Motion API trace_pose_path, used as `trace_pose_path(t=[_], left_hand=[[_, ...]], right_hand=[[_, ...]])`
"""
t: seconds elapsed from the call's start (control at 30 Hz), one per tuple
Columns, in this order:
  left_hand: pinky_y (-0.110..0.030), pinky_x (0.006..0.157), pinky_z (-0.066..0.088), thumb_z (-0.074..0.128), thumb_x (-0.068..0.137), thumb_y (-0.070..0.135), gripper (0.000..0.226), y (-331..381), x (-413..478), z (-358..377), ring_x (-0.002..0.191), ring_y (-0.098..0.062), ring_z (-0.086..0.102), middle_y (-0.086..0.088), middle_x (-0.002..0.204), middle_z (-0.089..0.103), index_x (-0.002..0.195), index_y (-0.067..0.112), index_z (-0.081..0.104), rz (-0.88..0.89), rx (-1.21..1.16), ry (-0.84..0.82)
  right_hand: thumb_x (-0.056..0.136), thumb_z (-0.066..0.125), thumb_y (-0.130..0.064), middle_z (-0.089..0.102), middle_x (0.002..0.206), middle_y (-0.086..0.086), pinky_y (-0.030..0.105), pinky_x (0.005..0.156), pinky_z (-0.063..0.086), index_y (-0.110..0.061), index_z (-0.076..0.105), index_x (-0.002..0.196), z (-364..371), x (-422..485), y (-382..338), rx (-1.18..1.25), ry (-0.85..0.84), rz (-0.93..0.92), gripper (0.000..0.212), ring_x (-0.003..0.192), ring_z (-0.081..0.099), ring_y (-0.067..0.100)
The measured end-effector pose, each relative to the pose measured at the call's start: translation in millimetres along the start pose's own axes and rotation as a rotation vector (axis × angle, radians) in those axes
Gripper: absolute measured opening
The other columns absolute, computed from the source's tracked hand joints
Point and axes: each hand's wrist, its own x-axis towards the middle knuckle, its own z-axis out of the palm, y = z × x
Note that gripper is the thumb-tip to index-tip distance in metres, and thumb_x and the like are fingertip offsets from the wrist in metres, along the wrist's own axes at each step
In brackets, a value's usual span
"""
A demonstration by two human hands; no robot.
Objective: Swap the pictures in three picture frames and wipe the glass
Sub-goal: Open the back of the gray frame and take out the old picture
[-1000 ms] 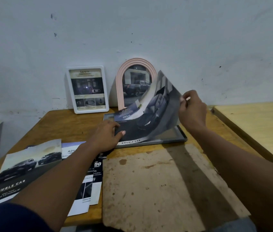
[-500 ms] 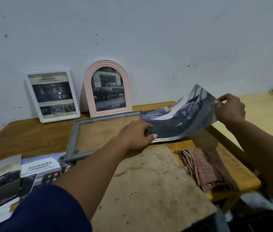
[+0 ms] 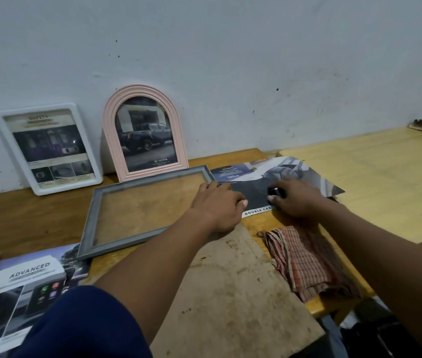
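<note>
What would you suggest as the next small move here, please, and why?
Probably lift the right hand off the DOUBLE CAB picture and reach for the checked cloth. The grey frame lies flat and empty with its glass bare, and the cloth sits just in front of that hand, so wiping seems due next.

Both hands rest on the "DOUBLE CAB" car picture [image 3: 250, 182], which lies flat on the wooden table [image 3: 23, 218]. The left hand [image 3: 217, 202] also touches the corner of the empty grey frame [image 3: 89, 223]. The right hand [image 3: 295, 200] has bent fingers, its grip unclear. A checked cloth [image 3: 305, 262] lies nearby.
</note>
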Motion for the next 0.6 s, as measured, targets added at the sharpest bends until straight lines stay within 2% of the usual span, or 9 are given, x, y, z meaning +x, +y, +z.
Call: trace_pose_path(t=[0.13, 0.27, 0.43, 0.6], left_hand=[[-0.046, 0.108, 0.029, 0.029, 0.106, 0.049, 0.046, -15, -4, 1, 0.124, -0.025, 0.047, -0.001, 0.127, 0.058, 0.136, 0.037, 0.061, -0.004, -0.032, 0.025], [-0.044, 0.108, 0.031, 0.035, 0.105, 0.044, 0.041, -24, -7, 4, 0.124, -0.023, 0.048, 0.000, 0.127, 0.059, 0.133, 0.030, 0.062, 0.009, -0.076, 0.040], [-0.038, 0.092, 0.044, 0.051, 0.098, 0.040, 0.030, -30, -11, 1, 0.107, -0.019, 0.055, 0.004, 0.111, 0.065, 0.117, 0.027, 0.071, 0.044, -0.140, 0.092], [-0.032, 0.080, 0.039, 0.057, 0.094, 0.041, 0.026, -34, -17, -3, 0.100, -0.017, 0.056, 0.005, 0.105, 0.065, 0.112, 0.029, 0.072, 0.062, -0.144, 0.112]], right_hand=[[0.097, 0.050, -0.049, 0.049, 0.147, 0.002, 0.057, 0.105, 0.039, -0.038, 0.050, 0.138, 4, 5, -13, -0.014, 0.011, -0.047, 0.043, 0.131, 0.046, 0.029], [0.093, 0.048, -0.062, 0.044, 0.150, 0.006, 0.057, 0.106, 0.038, -0.040, 0.046, 0.142, 5, 5, -24, -0.054, -0.033, -0.105, 0.053, 0.137, 0.039, 0.031], [0.091, 0.048, -0.067, 0.043, 0.152, 0.004, 0.057, 0.104, 0.041, -0.041, 0.046, 0.143, 5, 5, -29, -0.073, -0.027, -0.107, 0.058, 0.136, 0.041, 0.031], [0.090, 0.046, -0.071, 0.041, 0.153, 0.003, 0.057, 0.105, 0.039, -0.043, 0.046, 0.142, 6, 6, -41, -0.110, -0.023, -0.121, 0.059, 0.138, 0.039, 0.031]])
